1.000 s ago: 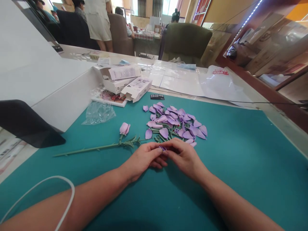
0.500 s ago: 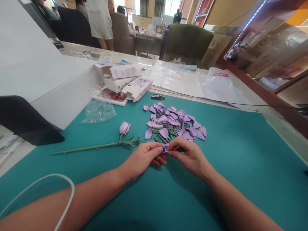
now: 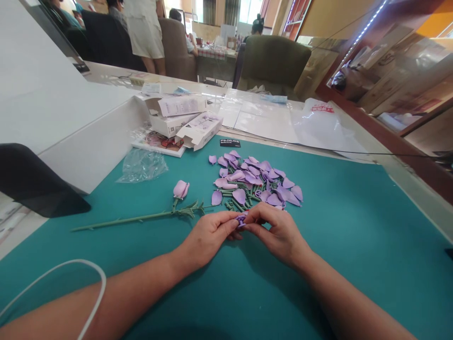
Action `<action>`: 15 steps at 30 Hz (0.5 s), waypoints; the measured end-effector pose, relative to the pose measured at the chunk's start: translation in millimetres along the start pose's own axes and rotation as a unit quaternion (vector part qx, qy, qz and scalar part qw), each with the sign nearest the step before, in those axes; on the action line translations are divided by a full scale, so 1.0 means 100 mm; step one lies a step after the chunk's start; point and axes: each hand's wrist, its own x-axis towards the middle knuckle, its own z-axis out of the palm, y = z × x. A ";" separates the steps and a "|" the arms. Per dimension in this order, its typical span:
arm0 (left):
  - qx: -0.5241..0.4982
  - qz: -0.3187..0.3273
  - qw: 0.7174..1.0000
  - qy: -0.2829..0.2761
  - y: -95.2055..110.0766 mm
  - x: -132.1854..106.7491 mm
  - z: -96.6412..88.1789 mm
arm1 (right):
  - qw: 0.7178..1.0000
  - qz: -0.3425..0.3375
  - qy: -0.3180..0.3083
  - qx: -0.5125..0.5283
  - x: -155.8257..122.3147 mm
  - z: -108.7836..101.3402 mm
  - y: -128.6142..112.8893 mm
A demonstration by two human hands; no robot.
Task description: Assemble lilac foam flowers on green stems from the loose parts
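Note:
Between both hands is a small purple flower piece (image 3: 241,220), partly covered by fingers. My left hand (image 3: 214,234) pinches it from the left, fingers closed. From the right, my right hand (image 3: 276,230) grips it between thumb and fingertips. Just beyond the hands lies a heap of loose purple petals (image 3: 253,175), mixed with short green stem pieces (image 3: 240,206). To the left, a long green stem (image 3: 120,222) with leaves lies on the mat, and a pale purple rosebud (image 3: 181,189) stands out from it.
A green mat (image 3: 354,236) covers the table. At the back left are opened white boxes (image 3: 200,130), a clear plastic bag (image 3: 142,165) and a black card (image 3: 230,142). A white cable (image 3: 101,283) crosses my left forearm. People and chairs (image 3: 276,61) are beyond the table.
The purple piece has tilted slightly in my fingers, and my left fingers have curled in closer beneath it. The whole view has shifted a little; the petal heap looks the same.

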 end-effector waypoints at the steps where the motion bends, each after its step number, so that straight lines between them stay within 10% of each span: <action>1: 0.008 0.008 1.000 -0.001 0.00 -0.01 0.00 | 1.000 0.001 0.003 -0.001 0.00 0.00 0.00; 15: 0.175 0.129 0.976 0.032 -0.04 -0.04 -0.03 | 0.999 -0.033 0.040 0.009 -0.03 0.07 -0.01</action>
